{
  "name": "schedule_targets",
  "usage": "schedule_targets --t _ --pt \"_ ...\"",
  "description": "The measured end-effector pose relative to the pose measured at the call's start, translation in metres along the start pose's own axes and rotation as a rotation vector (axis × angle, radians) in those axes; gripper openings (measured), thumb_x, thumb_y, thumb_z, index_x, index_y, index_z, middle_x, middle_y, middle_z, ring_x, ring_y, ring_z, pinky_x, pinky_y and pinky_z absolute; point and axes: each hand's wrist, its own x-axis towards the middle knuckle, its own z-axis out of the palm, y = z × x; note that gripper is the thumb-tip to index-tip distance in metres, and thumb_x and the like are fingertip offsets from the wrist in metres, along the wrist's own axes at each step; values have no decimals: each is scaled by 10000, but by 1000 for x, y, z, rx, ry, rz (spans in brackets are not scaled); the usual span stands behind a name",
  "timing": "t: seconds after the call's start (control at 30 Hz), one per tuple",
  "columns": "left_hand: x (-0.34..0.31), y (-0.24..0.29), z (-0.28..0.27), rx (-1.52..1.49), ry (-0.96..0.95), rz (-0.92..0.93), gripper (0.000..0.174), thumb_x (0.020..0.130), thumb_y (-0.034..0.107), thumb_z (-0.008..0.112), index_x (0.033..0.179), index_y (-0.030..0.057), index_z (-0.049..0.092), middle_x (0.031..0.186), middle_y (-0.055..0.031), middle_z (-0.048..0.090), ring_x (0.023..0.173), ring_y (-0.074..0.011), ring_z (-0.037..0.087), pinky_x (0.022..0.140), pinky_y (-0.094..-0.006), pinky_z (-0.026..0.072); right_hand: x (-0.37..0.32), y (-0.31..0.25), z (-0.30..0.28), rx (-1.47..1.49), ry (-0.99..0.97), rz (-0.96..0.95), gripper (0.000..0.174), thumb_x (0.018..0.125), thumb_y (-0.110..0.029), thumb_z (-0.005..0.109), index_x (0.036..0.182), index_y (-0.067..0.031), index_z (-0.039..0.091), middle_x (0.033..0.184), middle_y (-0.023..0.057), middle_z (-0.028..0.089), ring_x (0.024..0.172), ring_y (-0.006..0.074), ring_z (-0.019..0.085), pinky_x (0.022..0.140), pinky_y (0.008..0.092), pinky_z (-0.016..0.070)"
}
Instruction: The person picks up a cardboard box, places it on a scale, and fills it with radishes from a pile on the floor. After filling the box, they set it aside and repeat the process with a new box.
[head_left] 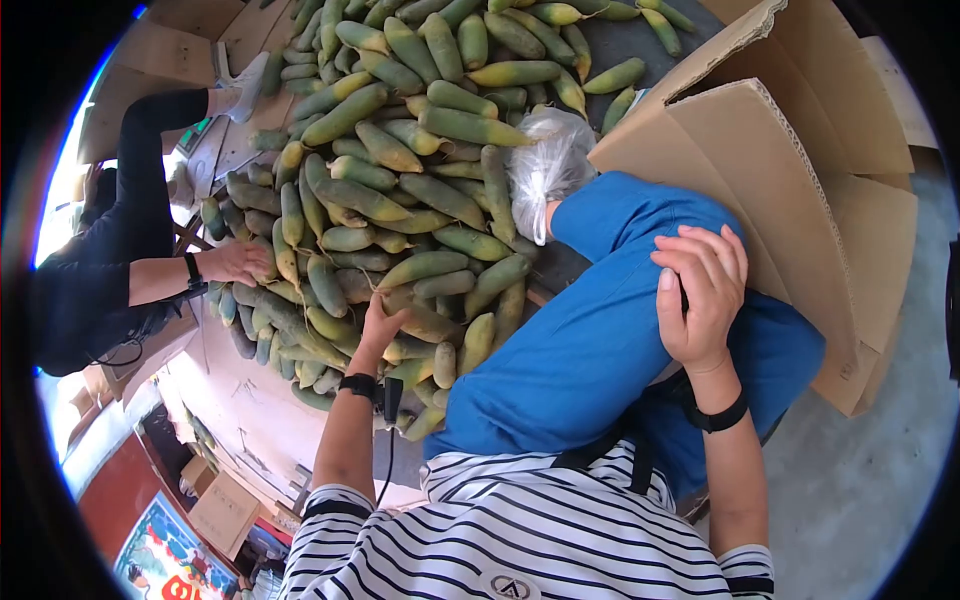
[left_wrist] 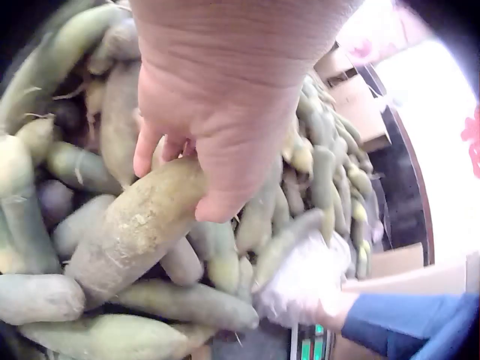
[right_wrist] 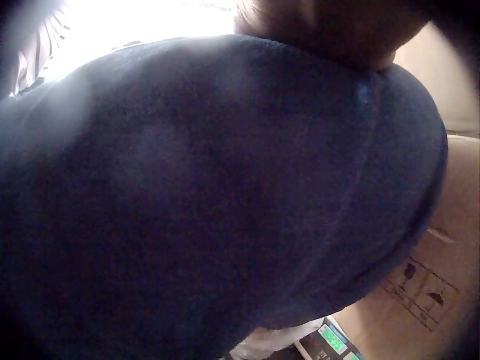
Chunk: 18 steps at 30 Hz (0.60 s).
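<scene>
Your left hand (left_wrist: 217,112) has its thumb on one side of a thick green radish (left_wrist: 139,225) and its fingers on the other, pinching it near one end. The radish slants across the top of the heap (head_left: 390,200), its other end resting among its neighbours. Expect it to be fairly heavy for its girth, firm and stiff, with no give under your fingertips. The skin looks dull and dusty, so it should grip well dry, though a crack or bruise is possible if you drop it. You'd balance it better holding round the thick middle than by an end. The back of your hand hides most of the fingertips in the left wrist view, so how far they wrap is hard to judge. Your right hand (head_left: 700,295) lies on the knee of your blue trousers (head_left: 560,330), fingers nearly straight, thumb apart, holding nothing.

Round you, from the left: a person in dark clothes (head_left: 90,295) reaches to the heap's edge, with a bright poster (head_left: 165,550) lower down. The heap covers much of a dark surface (head_left: 690,45), which shows at its far edge. A clear plastic bag (head_left: 550,160) wraps your lower leg, and an open cardboard box (head_left: 740,190) stands beside your knee, over grey floor (head_left: 860,470).
</scene>
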Motion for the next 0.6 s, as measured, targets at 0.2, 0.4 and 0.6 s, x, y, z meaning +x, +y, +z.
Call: schedule_targets --t 0.2,0.4,0.6 --pt "-8 12 18 -157 -24 -116 621 691 274 803 1140 -26 496 980 -160 634 887 -256 627 773 -349 496 1 -1 1 -1 19 -26 103 790 -152 563 805 -83 638 915 42 665 979 250 596 1006 439 340" --pt "-22 47 35 229 112 148 625 696 291 795 1136 -35 496 962 -204 647 897 -317 642 771 -386 497 -2 0 1 23 69 -2 76 776 -140 569 784 -91 626 898 39 661 977 247 594 997 439 349" --pt "-64 172 -3 -18 203 440 436 775 123 757 1126 13 524 1020 -102 608 898 -169 596 751 -305 501 -8 5 2 77 113 -10 83 749 -152 580 775 -87 625 879 39 647 969 239 591 993 439 356"
